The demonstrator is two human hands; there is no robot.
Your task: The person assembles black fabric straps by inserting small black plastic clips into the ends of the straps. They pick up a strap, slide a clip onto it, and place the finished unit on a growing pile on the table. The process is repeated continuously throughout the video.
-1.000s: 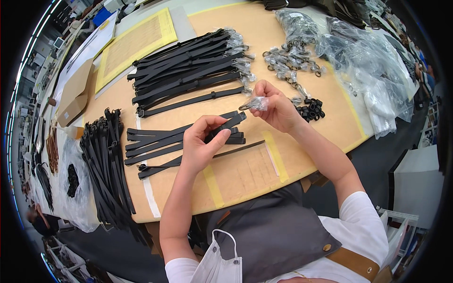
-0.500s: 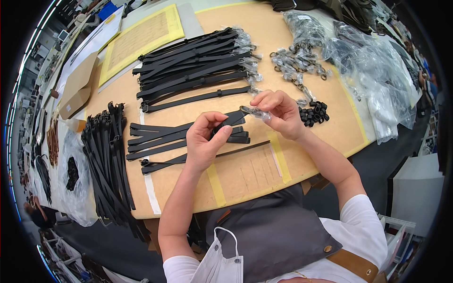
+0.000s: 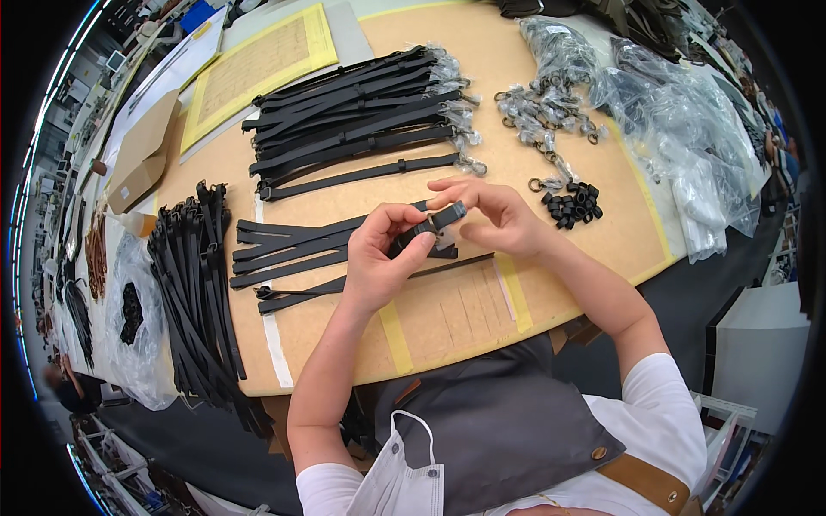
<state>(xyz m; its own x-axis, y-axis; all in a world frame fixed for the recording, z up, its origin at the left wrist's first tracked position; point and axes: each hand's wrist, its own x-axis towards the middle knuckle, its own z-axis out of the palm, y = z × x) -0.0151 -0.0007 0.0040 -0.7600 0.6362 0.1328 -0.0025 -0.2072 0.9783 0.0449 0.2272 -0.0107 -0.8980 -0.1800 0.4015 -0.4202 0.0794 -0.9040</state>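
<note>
Black and narrow, the strap pinched between the thumb and fingers of the left hand looks light and bendy, probably best held flat behind its tip, where the right hand curves, its grip unclear.

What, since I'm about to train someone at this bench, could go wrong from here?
The left hand holds a strap whose free end seems to pass through a metal ring; tilting might let the ring slip off. The right hand is close to small black loops, so a brush could scatter them. The bundle of straps overhangs the table and may slide off.
</note>
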